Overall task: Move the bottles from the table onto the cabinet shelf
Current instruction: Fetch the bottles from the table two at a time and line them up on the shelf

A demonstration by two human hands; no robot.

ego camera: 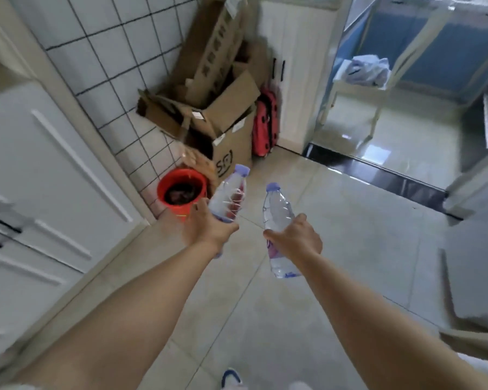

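Head view is showing the left hand (pixel 209 229) and right hand (pixel 296 237) each gripping a water bottle (pixel 228 197) (pixel 278 212) mid-body, carrying both upright toward the white cabinet (pixel 40 178).

I am in a home: white wall tiles (pixel 119 66), a shiny floor (pixel 335 220), a white cabinet (pixel 40 170), old cardboard boxes (pixel 209 108) and a red bucket (pixel 182 190) in the corner
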